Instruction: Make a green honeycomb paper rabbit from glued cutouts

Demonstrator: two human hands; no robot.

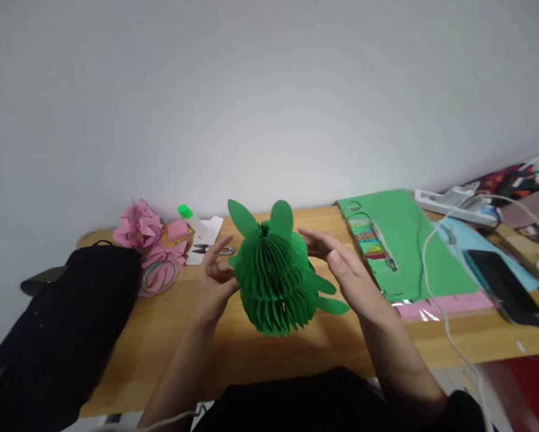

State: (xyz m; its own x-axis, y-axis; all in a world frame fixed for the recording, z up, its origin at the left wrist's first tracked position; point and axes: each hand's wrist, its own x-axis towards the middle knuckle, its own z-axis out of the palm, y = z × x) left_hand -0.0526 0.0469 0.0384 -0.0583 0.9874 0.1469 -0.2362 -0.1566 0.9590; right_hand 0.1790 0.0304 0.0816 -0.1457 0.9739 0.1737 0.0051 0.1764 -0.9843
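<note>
A green honeycomb paper figure (276, 273) with two ears on top and small flaps on its right side is held above the wooden desk (170, 336). My left hand (215, 282) pinches its left side with curled fingers. On the other side, my right hand (341, 273) rests against the figure with fingers stretched out and apart.
Pink paper flowers (138, 227) and pink paper loops (160, 273) lie at the left, by a glue bottle with a green cap (192, 221) and small scissors (215, 248). A black bag (66, 324) fills the left edge. Green paper sheets (404, 246), a phone (505, 285), white cables and a power strip (453, 201) lie right.
</note>
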